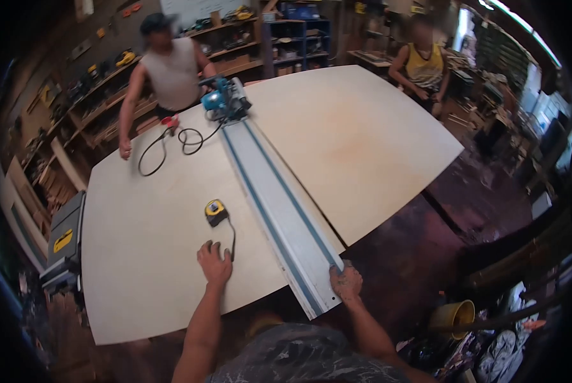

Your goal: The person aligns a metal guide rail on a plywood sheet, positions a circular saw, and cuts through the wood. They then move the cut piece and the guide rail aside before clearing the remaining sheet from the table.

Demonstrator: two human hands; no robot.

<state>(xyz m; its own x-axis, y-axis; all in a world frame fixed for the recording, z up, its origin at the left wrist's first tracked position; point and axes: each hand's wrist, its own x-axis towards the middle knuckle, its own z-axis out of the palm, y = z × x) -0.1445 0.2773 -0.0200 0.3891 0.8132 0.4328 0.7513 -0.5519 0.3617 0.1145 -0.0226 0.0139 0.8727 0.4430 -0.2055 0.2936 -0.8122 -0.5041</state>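
Note:
A long silver guide rail [270, 185] with blue-green strips lies across a large pale wooden sheet [145, 255], its near end sticking out past the edge. My right hand [346, 283] is closed around the right side of that near end. Flat on the sheet, left of the rail, rests my left hand [215, 263], fingers apart and holding nothing. Just beyond it sits a yellow and black tape measure [215, 212], its dark strap trailing toward my fingers. At the rail's far end stands a blue-green circular saw [225, 99] with a black cord [193, 143].
A narrow dark gap separates a second sheet section [356, 147] on the right. Behind the saw stands a person [171, 73], one hand near it. Another person [424, 67] is at the far right. Tool shelves [235, 51] line the back; a yellow bucket [455, 318] is lower right.

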